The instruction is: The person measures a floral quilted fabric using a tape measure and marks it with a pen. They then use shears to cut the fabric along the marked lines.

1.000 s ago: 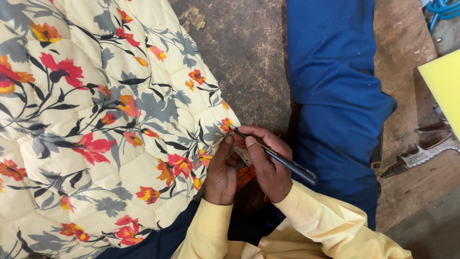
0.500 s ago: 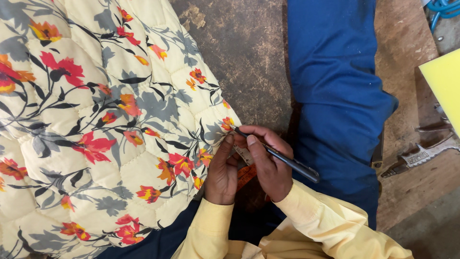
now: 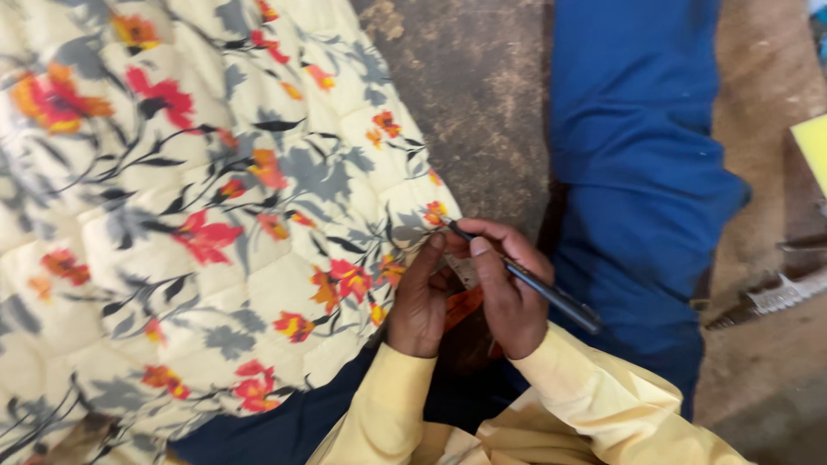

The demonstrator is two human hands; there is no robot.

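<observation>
A cream quilted cloth printed with red, orange and grey flowers covers the left of the view. My left hand pinches its right edge near an orange flower. My right hand holds a thin dark pen like a writing tool, its tip touching the cloth's edge just above my left fingers. Both arms wear pale yellow sleeves. A small orange piece shows between the two hands; what it is I cannot tell.
A blue cloth lies to the right over a dark worn surface. Metal tools rest at the far right on brown ground, with a yellow-green sheet at the edge. Dark blue fabric lies under the quilt's lower edge.
The hands stay at the quilt's edge with the pen tip on the cloth. The view has shifted slightly.
</observation>
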